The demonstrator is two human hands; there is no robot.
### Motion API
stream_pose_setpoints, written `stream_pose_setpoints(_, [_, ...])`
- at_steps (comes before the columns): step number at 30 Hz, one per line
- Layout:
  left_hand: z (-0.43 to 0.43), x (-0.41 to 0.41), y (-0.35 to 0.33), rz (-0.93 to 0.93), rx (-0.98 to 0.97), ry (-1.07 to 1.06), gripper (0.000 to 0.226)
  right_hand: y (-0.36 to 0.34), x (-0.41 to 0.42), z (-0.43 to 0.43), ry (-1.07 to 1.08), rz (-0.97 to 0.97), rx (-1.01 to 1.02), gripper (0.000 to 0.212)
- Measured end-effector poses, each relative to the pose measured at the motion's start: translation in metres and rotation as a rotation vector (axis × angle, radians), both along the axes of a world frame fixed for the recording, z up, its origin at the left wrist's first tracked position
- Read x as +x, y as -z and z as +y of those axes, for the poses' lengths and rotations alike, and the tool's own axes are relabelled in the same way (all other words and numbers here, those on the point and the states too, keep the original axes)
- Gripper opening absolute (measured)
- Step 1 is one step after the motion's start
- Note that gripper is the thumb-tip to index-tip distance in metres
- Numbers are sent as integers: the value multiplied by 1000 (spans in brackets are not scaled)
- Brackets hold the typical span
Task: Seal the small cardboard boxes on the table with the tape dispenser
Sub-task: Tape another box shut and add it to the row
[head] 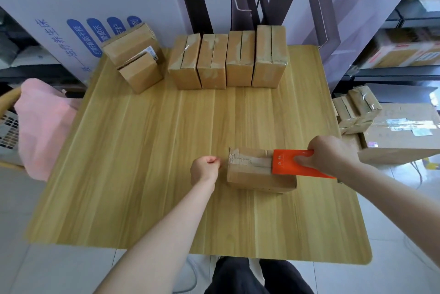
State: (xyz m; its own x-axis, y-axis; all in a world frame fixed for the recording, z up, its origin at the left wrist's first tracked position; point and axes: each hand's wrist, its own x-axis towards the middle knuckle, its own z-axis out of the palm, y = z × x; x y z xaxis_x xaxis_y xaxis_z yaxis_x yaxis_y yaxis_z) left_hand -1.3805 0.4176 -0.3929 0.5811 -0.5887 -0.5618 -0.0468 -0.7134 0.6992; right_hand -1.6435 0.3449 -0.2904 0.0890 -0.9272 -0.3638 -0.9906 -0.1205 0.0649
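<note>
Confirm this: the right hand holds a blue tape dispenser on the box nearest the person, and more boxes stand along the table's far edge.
Wrong colour: the head view shows the tape dispenser is orange, not blue. The right hand does hold it on the nearest box, and more boxes stand along the far edge of the table.

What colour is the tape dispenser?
Bright orange tape dispenser, gripped by the right hand; head view.
</note>
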Motion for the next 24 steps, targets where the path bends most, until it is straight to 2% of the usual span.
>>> stream_pose_setpoints(2, [1,-6,5,-9,4,31,2,2,1,-2,1,9,-3,43])
stream_pose_setpoints(4, [2,-11,10,-56,1,91,10,3,1,-4,12,9,5,42])
stream_pose_setpoints(10, [-1,-14,8,-344,74,383,25,4,3,-5,21,8,6,43])
stream_pose_setpoints(13, [-1,-15,11,-295,231,445,34,4,3,-2,26,11,5,44])
stream_pose_setpoints(15, [1,-14,10,-244,260,404,33,4,2,-1,30,9,2,43])
stream_pose_setpoints(17, [-1,-14,3,-315,129,299,28,5,1,1,31,1,2,43])
stream_pose_setpoints(19, [-8,-18,-10,-490,-138,273,27,6,-1,1,39,-17,7,43])
stream_pose_setpoints(22, [-27,-44,-26,-611,-475,548,28,9,-4,4,56,-74,8,44])
stream_pose_setpoints(24, [-35,-68,-26,-593,-513,744,30,12,-8,5,58,-99,1,45])
